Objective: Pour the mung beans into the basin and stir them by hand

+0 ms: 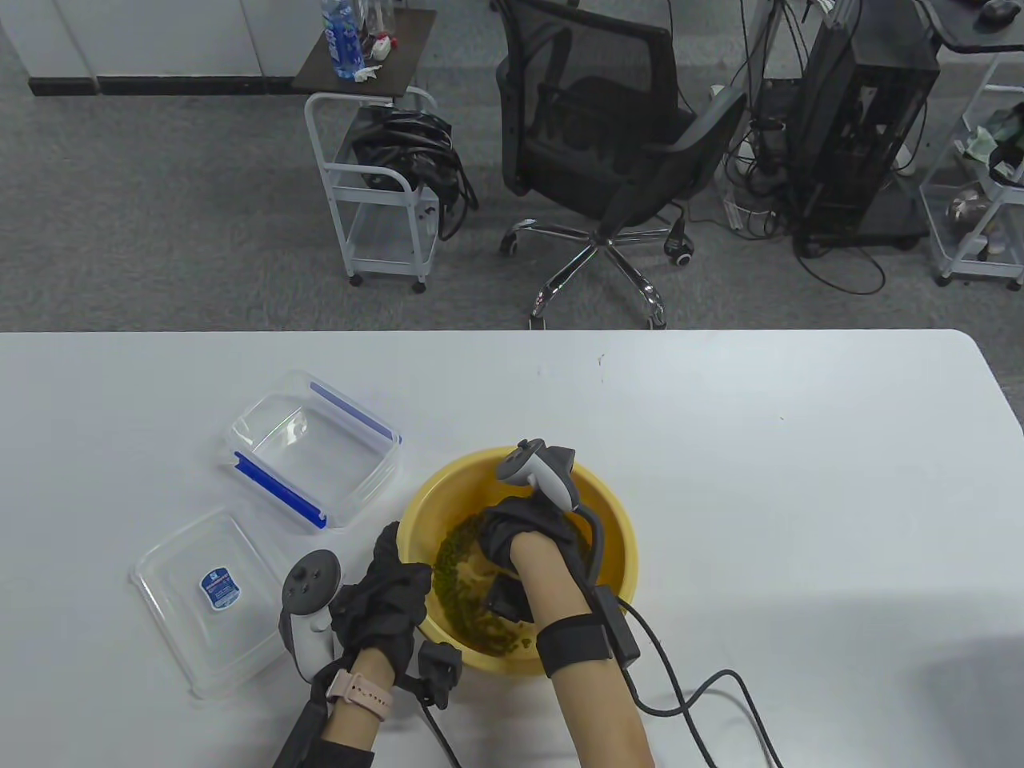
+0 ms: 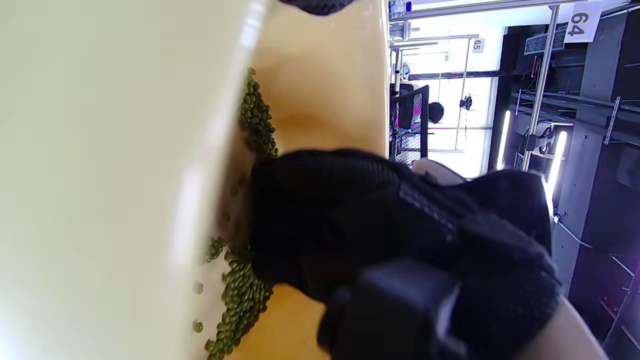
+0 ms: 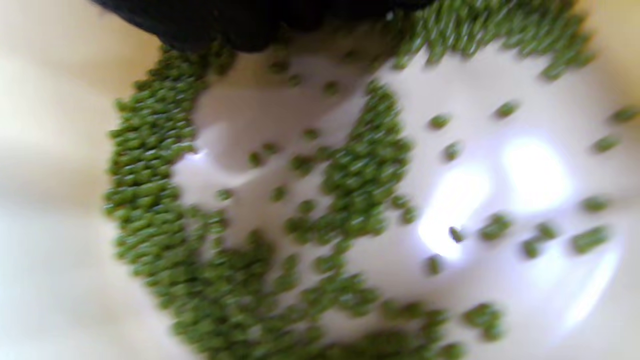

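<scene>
A yellow basin (image 1: 610, 512) stands near the table's front edge with green mung beans (image 1: 452, 572) spread over its floor. My right hand (image 1: 516, 532) reaches down inside it, fingers pointing into the beans. In the right wrist view the gloved fingertips (image 3: 240, 25) touch the blurred beans (image 3: 150, 200) on the pale basin floor (image 3: 525, 175). My left hand (image 1: 384, 596) grips the basin's left rim from outside. The left wrist view shows the right hand (image 2: 350, 215) inside the basin (image 2: 320, 90), over the beans (image 2: 245, 295).
An empty clear box with blue clips (image 1: 312, 452) sits left of the basin, and its lid (image 1: 208, 596) lies nearer the front left. Cables (image 1: 696, 688) trail from my right wrist over the table. An office chair (image 1: 608, 152) and a cart (image 1: 384, 184) stand beyond the far edge.
</scene>
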